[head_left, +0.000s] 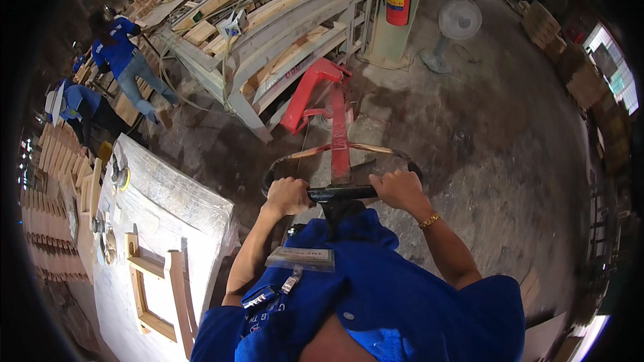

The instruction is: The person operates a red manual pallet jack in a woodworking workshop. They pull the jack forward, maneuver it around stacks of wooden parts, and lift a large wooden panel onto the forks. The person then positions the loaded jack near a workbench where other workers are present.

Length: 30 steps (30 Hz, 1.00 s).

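Both my hands are closed on the black crossbar of a pallet jack handle (343, 193), just ahead of my body. My left hand (288, 196) wraps the bar's left end, and my right hand (400, 191), below a gold bracelet (429, 220), wraps its right end. Worn loop arms curve forward from the bar to the red shaft (340, 135). Beyond it lies the pallet jack's red frame (310, 94), beside a grey rack of lumber (258, 70). Whether its forks reach under the rack I cannot tell.
At left, a plastic-wrapped worktable (201, 204) carries a wooden frame (137, 281) and sanders (121, 175). Two people in blue work farther left, near stacked wooden parts (54, 214). Ahead stand a post with a fire extinguisher (398, 3) and a fan (459, 20). Cartons (583, 77) line the right.
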Tool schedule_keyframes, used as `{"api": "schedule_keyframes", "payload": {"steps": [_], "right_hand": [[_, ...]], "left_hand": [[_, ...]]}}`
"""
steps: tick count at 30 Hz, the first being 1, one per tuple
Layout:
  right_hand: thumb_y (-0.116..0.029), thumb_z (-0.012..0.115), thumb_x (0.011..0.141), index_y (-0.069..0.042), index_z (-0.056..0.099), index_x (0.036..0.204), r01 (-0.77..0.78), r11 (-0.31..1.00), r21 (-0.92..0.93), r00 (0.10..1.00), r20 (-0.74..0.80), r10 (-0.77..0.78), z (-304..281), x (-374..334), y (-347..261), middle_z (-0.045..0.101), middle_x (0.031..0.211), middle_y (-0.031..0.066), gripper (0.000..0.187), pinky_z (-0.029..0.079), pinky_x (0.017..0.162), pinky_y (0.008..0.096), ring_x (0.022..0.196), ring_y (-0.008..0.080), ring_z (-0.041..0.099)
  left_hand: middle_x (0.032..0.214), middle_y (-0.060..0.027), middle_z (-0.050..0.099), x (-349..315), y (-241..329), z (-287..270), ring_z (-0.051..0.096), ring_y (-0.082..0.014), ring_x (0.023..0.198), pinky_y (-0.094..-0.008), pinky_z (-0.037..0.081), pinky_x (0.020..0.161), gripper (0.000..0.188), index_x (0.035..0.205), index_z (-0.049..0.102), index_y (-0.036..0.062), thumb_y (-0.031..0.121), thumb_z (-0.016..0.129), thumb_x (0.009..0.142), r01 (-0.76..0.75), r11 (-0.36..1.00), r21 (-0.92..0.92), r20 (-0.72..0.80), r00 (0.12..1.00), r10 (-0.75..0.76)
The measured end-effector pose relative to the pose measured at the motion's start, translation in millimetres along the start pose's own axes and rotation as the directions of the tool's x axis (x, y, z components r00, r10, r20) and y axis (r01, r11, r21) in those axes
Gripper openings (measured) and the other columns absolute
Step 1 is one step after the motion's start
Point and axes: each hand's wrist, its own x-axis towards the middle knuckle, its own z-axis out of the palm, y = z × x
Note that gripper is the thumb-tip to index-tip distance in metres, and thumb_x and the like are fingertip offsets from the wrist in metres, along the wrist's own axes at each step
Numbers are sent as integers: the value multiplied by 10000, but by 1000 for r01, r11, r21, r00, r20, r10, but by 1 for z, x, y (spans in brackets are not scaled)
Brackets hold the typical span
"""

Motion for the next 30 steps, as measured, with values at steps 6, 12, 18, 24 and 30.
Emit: {"api": "schedule_keyframes", "payload": {"steps": [6, 12, 18, 24, 30], "right_hand": [[-444, 383, 925, -25, 668, 679, 17, 997, -78, 977, -210, -33, 22, -22, -20, 649, 747, 214, 563, 472, 757, 454, 791, 354, 636], [-475, 422, 910, -36, 659, 688, 30, 995, -98, 967, -248, -54, 37, -23, -13, 637, 744, 205, 547, 476, 735, 458, 783, 358, 633], [-524, 616, 769, -76, 640, 736, 161, 986, -36, 986, -27, -162, -28, -7, 3, 627, 695, 156, 449, 495, 636, 415, 674, 307, 637], [-433, 708, 663, -92, 629, 732, 205, 974, -96, 966, -141, -217, -173, 110, 52, 614, 659, 112, 356, 483, 630, 389, 653, 275, 634], [-520, 696, 665, -46, 660, 776, 408, 850, -335, 683, -505, -527, -297, 309, 113, 626, 685, 158, 488, 501, 658, 406, 691, 331, 630]], "left_hand": [[822, -197, 668, -19, -4, 8, 651, -367, 823, -429, 525, 730, 344, 835, 705, 91, 371, 687, 636, 7, 999, 49, -68, 998, -4], [882, -196, 671, -19, -8, 15, 651, -355, 867, -420, 522, 763, 391, 849, 710, 80, 411, 695, 641, 23, 999, 47, -22, 1000, -22], [908, -197, 668, -5, 11, -30, 647, -348, 893, -440, 512, 788, 405, 864, 703, 79, 438, 691, 677, -18, 999, -40, 119, 993, 22], [809, -142, 668, 103, -6, -180, 653, -295, 796, -417, 505, 711, 426, 905, 670, 74, 427, 755, 682, -406, 877, -258, -93, 914, 396], [525, -40, 512, 257, -5, -328, 517, -149, 488, -311, 404, 467, 662, 694, 655, 39, 683, 713, 550, -103, 979, -177, -409, 912, 22]]}}
